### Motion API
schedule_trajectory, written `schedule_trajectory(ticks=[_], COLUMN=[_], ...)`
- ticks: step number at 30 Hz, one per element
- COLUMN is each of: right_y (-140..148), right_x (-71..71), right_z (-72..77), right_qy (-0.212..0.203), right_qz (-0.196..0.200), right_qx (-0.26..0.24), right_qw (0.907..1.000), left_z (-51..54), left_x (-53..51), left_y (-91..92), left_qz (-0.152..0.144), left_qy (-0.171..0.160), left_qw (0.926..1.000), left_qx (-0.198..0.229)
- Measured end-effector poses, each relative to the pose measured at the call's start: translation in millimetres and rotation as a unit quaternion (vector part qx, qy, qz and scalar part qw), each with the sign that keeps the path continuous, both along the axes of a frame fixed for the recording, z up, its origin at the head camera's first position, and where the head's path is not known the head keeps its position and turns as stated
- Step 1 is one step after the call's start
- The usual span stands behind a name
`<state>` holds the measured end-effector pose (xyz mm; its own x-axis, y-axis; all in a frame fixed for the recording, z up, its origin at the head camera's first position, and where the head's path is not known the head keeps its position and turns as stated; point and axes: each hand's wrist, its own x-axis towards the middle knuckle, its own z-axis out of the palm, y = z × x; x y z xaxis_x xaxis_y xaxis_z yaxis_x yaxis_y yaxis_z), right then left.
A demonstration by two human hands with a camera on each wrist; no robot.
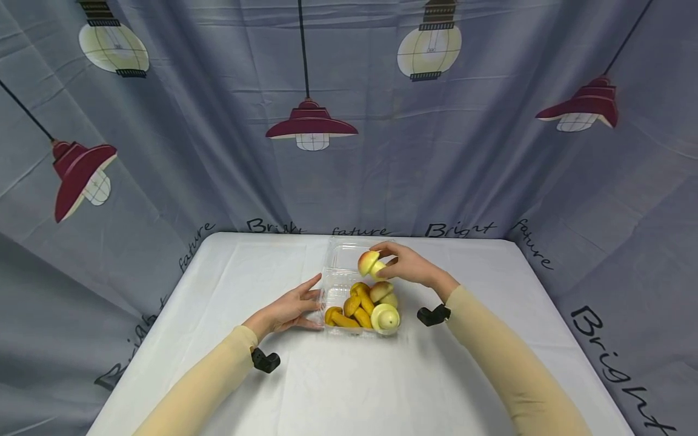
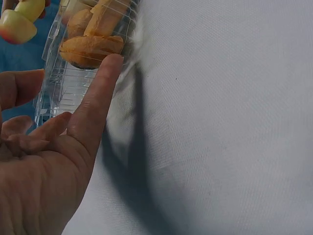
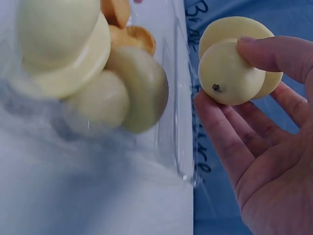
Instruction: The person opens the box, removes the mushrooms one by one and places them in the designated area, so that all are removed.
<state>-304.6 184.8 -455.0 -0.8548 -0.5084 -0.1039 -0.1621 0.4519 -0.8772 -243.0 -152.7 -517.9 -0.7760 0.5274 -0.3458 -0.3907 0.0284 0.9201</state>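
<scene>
My right hand (image 1: 406, 264) pinches a yellow toy mushroom (image 1: 368, 264) with a reddish tint on its cap. It is held above the far part of a clear plastic box (image 1: 335, 295). In the right wrist view the mushroom's rounded stem end (image 3: 230, 73) faces the camera, thumb on one side and fingers on the other. Inside the box lie several orange-brown mushrooms (image 1: 362, 318) on the left and middle. Two paler ones, a cream mushroom (image 1: 385, 318) and a tan-capped one (image 1: 380, 291), lie on the right. My left hand (image 1: 289, 307) touches the box's left side with extended fingers.
The box's clear lid (image 1: 345, 257) lies folded back toward the table's far edge. A white cloth covers the table (image 1: 338, 387). Behind and beside it hangs a grey-blue curtain (image 1: 360, 181) printed with lamps and lettering. Each wrist wears a black camera (image 1: 265, 360).
</scene>
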Motion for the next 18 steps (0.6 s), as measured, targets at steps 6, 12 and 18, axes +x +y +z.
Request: schedule_trajectory(ticks=[6, 12, 18], right_y=[24.6, 45.3, 65.9], right_x=[0.5, 2.1, 2.2], right_z=[-3.0, -4.0, -5.5], right_qy=[-0.029, -0.044, -0.051], right_qz=[-0.026, -0.054, -0.097], right_qx=[-0.046, -0.073, -0.084], right_qw=[0.9982, 0.9949, 0.9905], left_z=[-2.5, -4.0, -4.1], left_x=[-3.5, -5.3, -6.2], left_y=[0.3, -1.1, -1.5], left_qz=[-0.03, -0.037, -0.04], left_qy=[0.031, 0.029, 0.032], left_qw=[0.999, 0.9989, 0.9987], left_qx=[-0.01, -0.006, -0.005])
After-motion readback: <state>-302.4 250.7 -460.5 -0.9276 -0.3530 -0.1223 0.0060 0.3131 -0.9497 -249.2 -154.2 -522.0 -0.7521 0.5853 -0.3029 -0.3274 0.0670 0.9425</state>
